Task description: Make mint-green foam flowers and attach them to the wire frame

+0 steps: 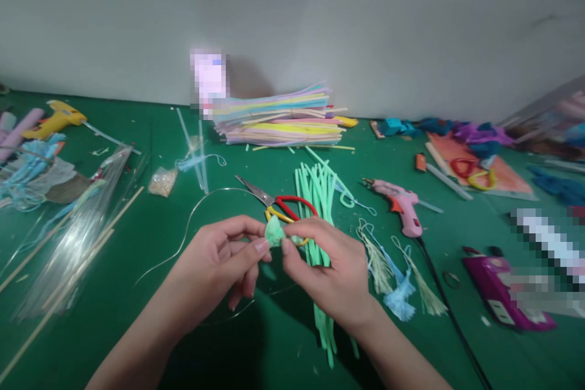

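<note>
A small light-green piece [275, 231] is held up between my two hands at the middle of the view. My left hand [228, 256] pinches its left side between thumb and index finger, the other fingers curled below. The fingertips of my right hand [326, 268] are closed on its right edge. Just beyond lie scissors [264, 195] with red and yellow handles, blades apart, partly hidden by my right hand. Under that hand runs a bunch of light-green fuzzy sticks [315, 189]. A thin clear wire [188, 225] curves around my left hand.
Bundled pastel sticks [278, 122] lie by the wall. A pink glue gun [402, 201] with a black cord and several tassels [400, 292] are at the right. A yellow glue gun [57, 119], clear plastic sleeves [77, 244] and wooden sticks [91, 250] are at the left.
</note>
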Demonstrator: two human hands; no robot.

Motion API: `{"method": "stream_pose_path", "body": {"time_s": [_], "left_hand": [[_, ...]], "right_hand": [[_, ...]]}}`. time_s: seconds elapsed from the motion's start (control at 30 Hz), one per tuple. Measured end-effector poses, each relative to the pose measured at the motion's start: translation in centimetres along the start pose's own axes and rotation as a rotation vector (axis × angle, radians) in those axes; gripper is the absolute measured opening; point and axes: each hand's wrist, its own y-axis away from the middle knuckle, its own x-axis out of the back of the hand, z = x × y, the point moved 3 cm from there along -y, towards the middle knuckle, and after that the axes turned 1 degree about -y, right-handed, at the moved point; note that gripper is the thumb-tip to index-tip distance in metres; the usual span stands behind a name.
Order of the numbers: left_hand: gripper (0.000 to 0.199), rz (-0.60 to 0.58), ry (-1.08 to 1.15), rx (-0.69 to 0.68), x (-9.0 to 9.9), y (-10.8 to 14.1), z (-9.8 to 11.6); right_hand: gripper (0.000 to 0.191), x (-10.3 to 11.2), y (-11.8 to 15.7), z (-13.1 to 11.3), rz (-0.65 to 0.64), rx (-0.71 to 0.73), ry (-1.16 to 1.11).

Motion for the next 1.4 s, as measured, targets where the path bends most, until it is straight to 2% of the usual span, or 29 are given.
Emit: {"method": "stream_pose_path", "body": {"time_s": [0.13, 0.23, 0.3, 0.43, 0.5, 0.57, 0.63, 0.8, 0.9, 1.0, 1.1, 1.3, 1.4], "left_hand": [[0.021, -0.002, -0.047, 0.008, 0.2, 0.1, 0.0], [0.022, 0.035, -0.184, -0.032, 0.0, 0.5, 0.2], [0.018, 0.138, -0.337, -0.15, -0.2, 0.7, 0.6], [0.009, 0.436, -0.709, -0.503, -0.6, 1.1, 1.4], [0.003, 0.544, -0.869, -0.685, -0.8, 1.3, 1.6], [0.006, 0.589, -0.965, -0.805, -0.9, 1.5, 1.5], [0.008, 0.583, -0.998, -0.845, -0.8, 1.5, 1.4], [0.008, 0.532, -0.985, -0.778, -0.6, 1.4, 1.4], [0.012, 0.475, -0.837, -0.566, 0.0, 1.0, 1.2], [0.022, 0.34, -0.613, -0.304, 0.8, 0.5, 0.8], [0.03, 0.289, -0.477, -0.168, 1.3, 0.4, 0.5], [0.031, 0.386, -0.452, -0.148, 1.1, 0.6, 0.6], [0.03, 0.374, -0.41, -0.159, 0.9, 0.4, 0.7]], "right_hand": [[0.008, 0.1, -0.1, 0.2, -0.036, -0.077, -0.073], [0.011, 0.2, 0.0, 0.3, -0.062, -0.15, -0.146], [0.013, 0.1, 0.1, 0.2, -0.077, -0.181, -0.177], [0.017, -0.2, 0.4, -0.1, -0.077, -0.184, -0.174], [0.017, -0.3, 0.4, -0.3, -0.072, -0.182, -0.17], [0.018, -0.5, 0.4, -0.4, -0.075, -0.187, -0.178], [0.018, -0.6, 0.4, -0.4, -0.077, -0.196, -0.183], [0.018, -0.5, 0.4, -0.4, -0.068, -0.22, -0.187], [0.016, -0.3, 0.4, -0.4, -0.059, -0.238, -0.183], [0.016, -0.3, 0.3, -0.3, -0.073, -0.276, -0.201], [0.016, -0.5, 0.5, -0.2, -0.101, -0.299, -0.229], [0.014, -0.7, 0.8, -0.1, -0.084, -0.218, -0.12], [0.014, -0.9, 0.8, 0.3, -0.1, -0.289, -0.173]]}}
